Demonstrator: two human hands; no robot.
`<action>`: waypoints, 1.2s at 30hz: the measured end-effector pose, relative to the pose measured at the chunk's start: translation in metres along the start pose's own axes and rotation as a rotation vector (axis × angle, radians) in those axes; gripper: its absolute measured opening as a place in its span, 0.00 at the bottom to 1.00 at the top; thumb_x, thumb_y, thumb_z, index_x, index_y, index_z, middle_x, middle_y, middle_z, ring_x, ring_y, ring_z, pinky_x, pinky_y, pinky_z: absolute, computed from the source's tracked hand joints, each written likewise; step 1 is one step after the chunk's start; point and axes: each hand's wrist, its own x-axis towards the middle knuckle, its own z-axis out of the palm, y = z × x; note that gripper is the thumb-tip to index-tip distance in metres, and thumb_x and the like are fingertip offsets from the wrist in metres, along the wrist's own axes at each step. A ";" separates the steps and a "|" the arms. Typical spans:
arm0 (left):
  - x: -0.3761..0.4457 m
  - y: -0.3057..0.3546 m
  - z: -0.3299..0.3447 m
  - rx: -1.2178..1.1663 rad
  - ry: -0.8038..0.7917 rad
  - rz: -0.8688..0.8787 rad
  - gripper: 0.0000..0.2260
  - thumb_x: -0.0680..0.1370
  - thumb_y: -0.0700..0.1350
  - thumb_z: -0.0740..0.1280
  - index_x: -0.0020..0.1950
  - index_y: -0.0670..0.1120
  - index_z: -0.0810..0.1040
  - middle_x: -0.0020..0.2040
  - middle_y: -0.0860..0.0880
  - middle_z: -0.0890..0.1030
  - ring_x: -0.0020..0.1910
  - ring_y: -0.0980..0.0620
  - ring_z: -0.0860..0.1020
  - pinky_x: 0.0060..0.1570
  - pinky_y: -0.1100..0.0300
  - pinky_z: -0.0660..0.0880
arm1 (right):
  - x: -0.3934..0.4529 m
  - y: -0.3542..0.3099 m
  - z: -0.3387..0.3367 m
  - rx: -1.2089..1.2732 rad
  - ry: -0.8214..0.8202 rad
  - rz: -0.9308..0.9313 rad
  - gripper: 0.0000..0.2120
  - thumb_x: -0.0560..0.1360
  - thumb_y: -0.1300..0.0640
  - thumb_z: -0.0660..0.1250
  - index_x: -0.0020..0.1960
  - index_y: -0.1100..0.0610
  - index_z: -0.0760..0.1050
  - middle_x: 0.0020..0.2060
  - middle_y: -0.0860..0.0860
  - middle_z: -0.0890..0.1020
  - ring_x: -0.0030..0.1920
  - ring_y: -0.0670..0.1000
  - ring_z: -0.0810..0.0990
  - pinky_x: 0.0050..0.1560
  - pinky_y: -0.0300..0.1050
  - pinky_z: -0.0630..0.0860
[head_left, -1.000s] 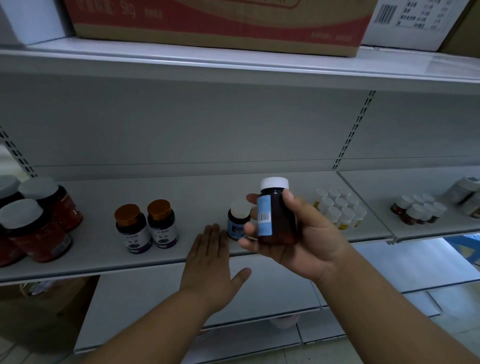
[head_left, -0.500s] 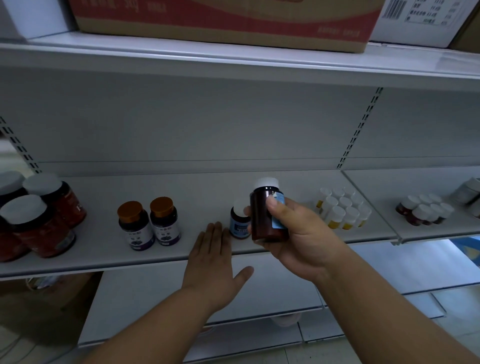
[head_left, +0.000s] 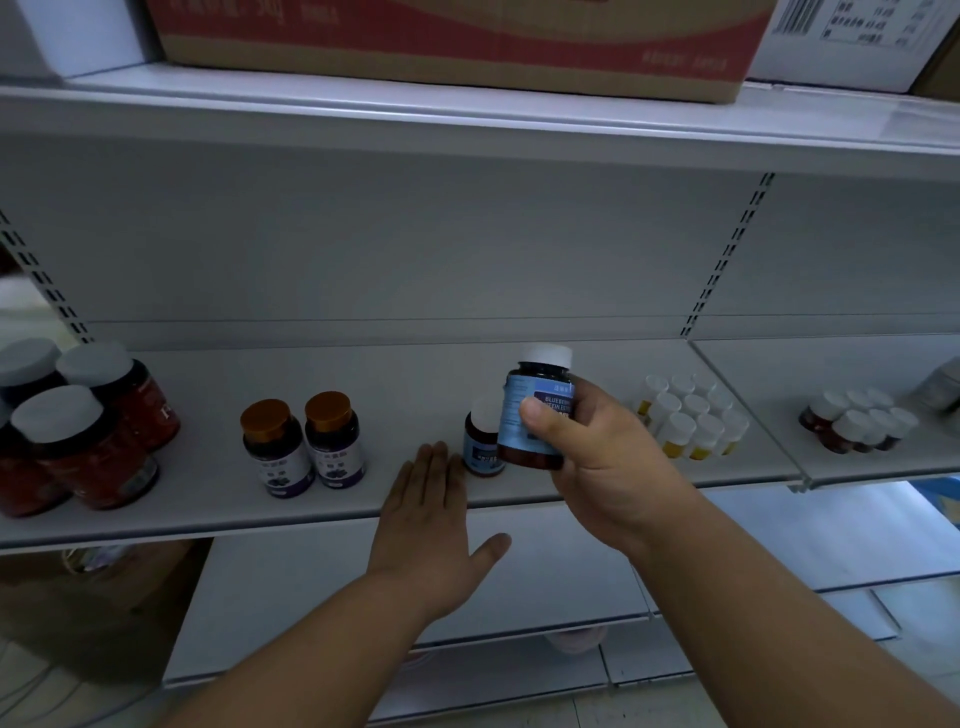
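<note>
My right hand (head_left: 602, 457) grips a dark brown bottle (head_left: 524, 415) with a white cap and a blue label, upright just above the front of the grey shelf (head_left: 415, 374). The thumb lies across the label. A smaller bottle with the same blue label (head_left: 480, 441) stands on the shelf right behind and left of it. My left hand (head_left: 431, 514) lies flat, fingers straight, on the shelf's front edge just left of the small bottle, holding nothing.
Two orange-capped bottles (head_left: 301, 441) stand left of my hands, and big red jars with grey lids (head_left: 88, 431) at the far left. A block of several small white-capped vials (head_left: 691, 421) stands to the right, more small bottles (head_left: 857, 421) on the adjoining shelf. Cardboard boxes (head_left: 457, 41) sit above.
My right hand has turned the bottle so its blue label front faces me and lowered it towards the shelf beside the small bottle. My left hand has stayed put.
</note>
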 end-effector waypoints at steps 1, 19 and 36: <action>0.000 0.000 0.000 0.000 0.001 0.003 0.45 0.76 0.73 0.45 0.80 0.44 0.34 0.80 0.43 0.34 0.79 0.46 0.34 0.76 0.51 0.33 | 0.000 0.000 0.000 -0.055 0.031 -0.019 0.27 0.66 0.54 0.74 0.62 0.59 0.73 0.52 0.59 0.82 0.53 0.55 0.83 0.53 0.47 0.80; -0.002 -0.003 0.003 -0.024 0.071 0.037 0.45 0.76 0.73 0.45 0.80 0.43 0.37 0.80 0.42 0.37 0.79 0.45 0.36 0.75 0.52 0.31 | -0.008 0.020 -0.013 -1.012 0.209 -1.077 0.30 0.68 0.58 0.78 0.64 0.57 0.67 0.57 0.57 0.75 0.59 0.56 0.75 0.60 0.49 0.74; 0.003 -0.004 0.002 -0.062 0.021 0.026 0.47 0.75 0.74 0.48 0.81 0.45 0.38 0.81 0.45 0.38 0.79 0.47 0.37 0.73 0.54 0.31 | 0.003 0.009 -0.010 0.161 0.208 0.284 0.15 0.79 0.52 0.64 0.61 0.60 0.72 0.51 0.62 0.82 0.44 0.57 0.86 0.42 0.53 0.81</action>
